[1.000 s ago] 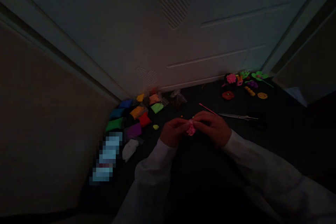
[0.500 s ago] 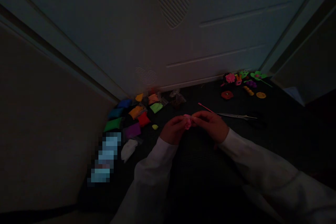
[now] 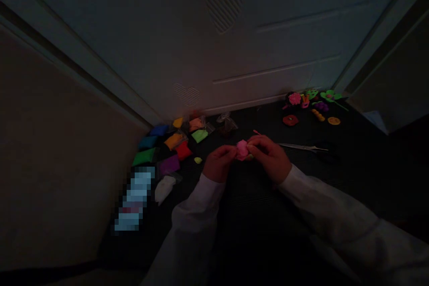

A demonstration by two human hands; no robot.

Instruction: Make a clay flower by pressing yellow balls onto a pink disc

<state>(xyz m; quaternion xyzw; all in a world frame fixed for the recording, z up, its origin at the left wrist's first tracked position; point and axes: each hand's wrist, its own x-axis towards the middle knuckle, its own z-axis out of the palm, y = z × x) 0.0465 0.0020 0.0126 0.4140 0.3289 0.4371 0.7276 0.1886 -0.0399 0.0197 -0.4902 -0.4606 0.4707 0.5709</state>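
Observation:
Between my two hands is a small pink clay flower [image 3: 241, 149], with a bit of yellow-green showing at its lower right edge. My left hand [image 3: 219, 162] pinches its left side between thumb and fingers. On the right side, my right hand [image 3: 271, 157] grips it with thumb and forefinger. Just beyond my right hand a thin pink stick [image 3: 257, 132] pokes out, mostly hidden by that hand. A small yellow-green lump of clay [image 3: 198, 160] lies to the left of my left hand. The light is dim, so fine detail is hard to make out.
Several coloured clay packets [image 3: 174, 141] lie at the left, near a white packet [image 3: 165, 189] and a pixelated bright screen [image 3: 134, 199]. Scissors [image 3: 303, 147] lie right of my hands. Finished clay pieces, including a pink flower [image 3: 295, 98] and red disc [image 3: 290, 120], sit by the door [image 3: 150, 53].
The pink flower has been turned in my fingers and lifted slightly; its smoother pink side now shows, with yellow-green at the edge. My right hand has shifted, covering more of the pink stick.

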